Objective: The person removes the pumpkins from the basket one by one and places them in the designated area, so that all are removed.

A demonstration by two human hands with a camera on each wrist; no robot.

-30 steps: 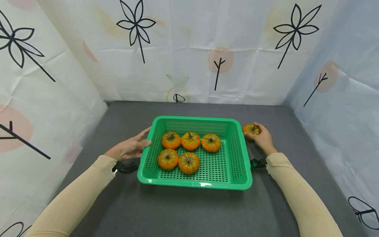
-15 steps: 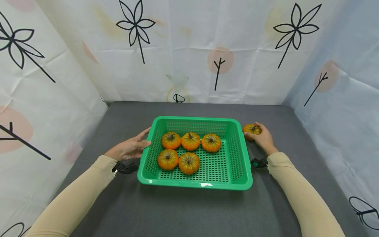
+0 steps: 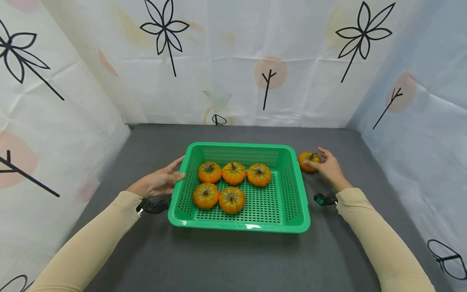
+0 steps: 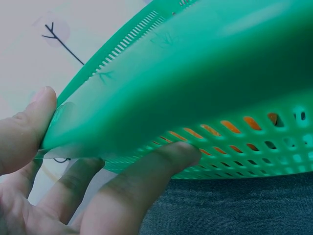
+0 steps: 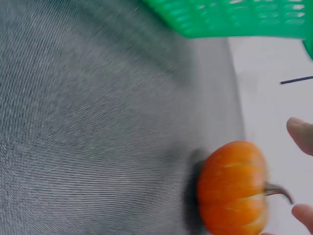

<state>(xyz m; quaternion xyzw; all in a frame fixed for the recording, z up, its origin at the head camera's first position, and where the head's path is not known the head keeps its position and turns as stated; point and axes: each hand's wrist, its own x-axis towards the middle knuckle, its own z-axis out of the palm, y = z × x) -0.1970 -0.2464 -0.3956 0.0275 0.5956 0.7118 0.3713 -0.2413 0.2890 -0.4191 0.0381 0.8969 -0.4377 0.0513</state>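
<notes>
A green plastic basket point(image 3: 238, 228) with perforated walls sits in the middle of the grey table, with several small orange pumpkins point(image 3: 232, 200) in two rows inside. My left hand point(image 3: 159, 181) grips its left rim, the thumb on the edge and the fingers below against the outer wall point(image 4: 264, 147). Just outside the basket's right side, another pumpkin point(image 3: 305, 157) rests on the table. My right hand point(image 3: 331, 170) is beside that pumpkin, fingers spread. In the right wrist view, gaps show between the visible fingertips point(image 5: 304, 134) and the pumpkin point(image 5: 232, 191) with its curved stem.
Grey cloth covers the table point(image 3: 226, 259). White patterned curtains point(image 3: 233, 61) enclose it at the back and on both sides. Inside the basket, bare floor point(image 3: 268, 202) shows at the front right.
My right hand has loosened from the pumpkin outside the basket and drawn slightly to the right, its fingers opening. The left hand and the basket stay in place.
</notes>
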